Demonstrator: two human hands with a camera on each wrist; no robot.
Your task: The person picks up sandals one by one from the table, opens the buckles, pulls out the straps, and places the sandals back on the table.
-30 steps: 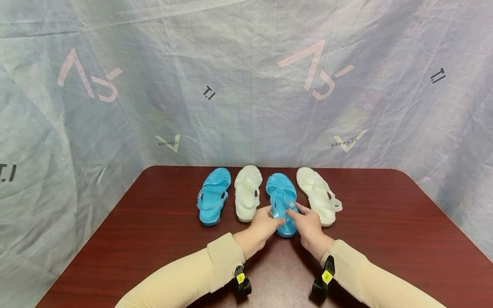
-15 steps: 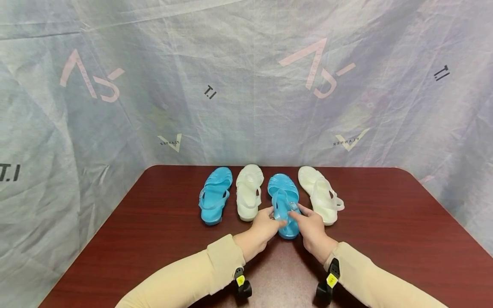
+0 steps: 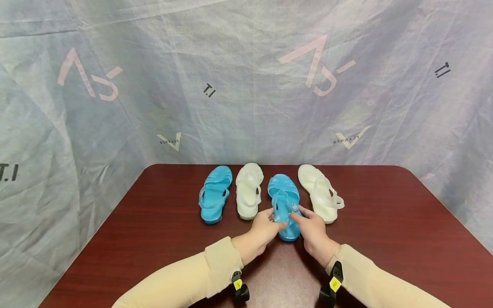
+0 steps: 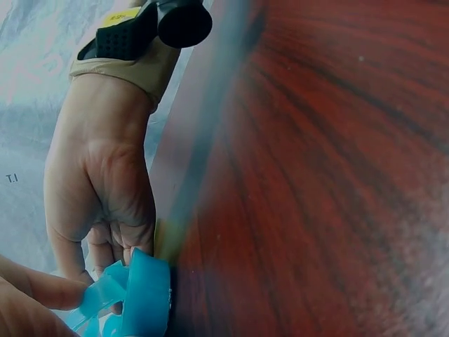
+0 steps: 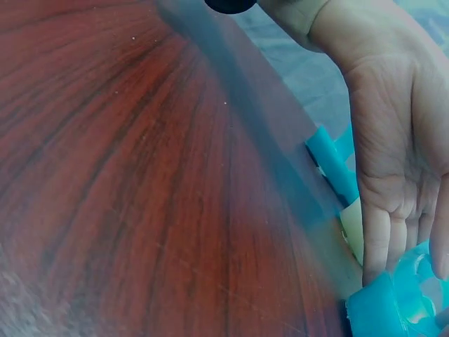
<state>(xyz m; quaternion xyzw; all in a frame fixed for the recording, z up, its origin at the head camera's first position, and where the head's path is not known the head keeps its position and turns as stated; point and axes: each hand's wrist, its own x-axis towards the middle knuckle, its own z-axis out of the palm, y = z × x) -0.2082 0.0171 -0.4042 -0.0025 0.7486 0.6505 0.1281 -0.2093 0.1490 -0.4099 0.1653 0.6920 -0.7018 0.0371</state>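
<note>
A blue jelly sandal (image 3: 283,185) lies toe-away on the table between my two hands. On its left side, my left hand (image 3: 263,229) pinches the ankle strap near the heel, thumb on top. Opposite, my right hand (image 3: 313,231) pinches the strap by the clear buckle (image 3: 294,207), forefinger along the outer side. In the left wrist view, the heel (image 4: 147,291) stands low beside the table surface, with the right hand behind it. The right wrist view shows the heel (image 5: 375,305) too, with the left hand's fingers reaching behind it.
To the left stand a white sandal (image 3: 246,194) and another blue sandal (image 3: 212,199). A second white sandal (image 3: 313,188) lies angled close by the right hand. The dark red wooden table (image 3: 385,214) ends at a grey printed cloth (image 3: 246,119).
The held blue sandal has slid slightly toward me, its heel now nearer than before. Both hands keep their grip and the right hand has shifted a little rightward; the other sandals stay put.
</note>
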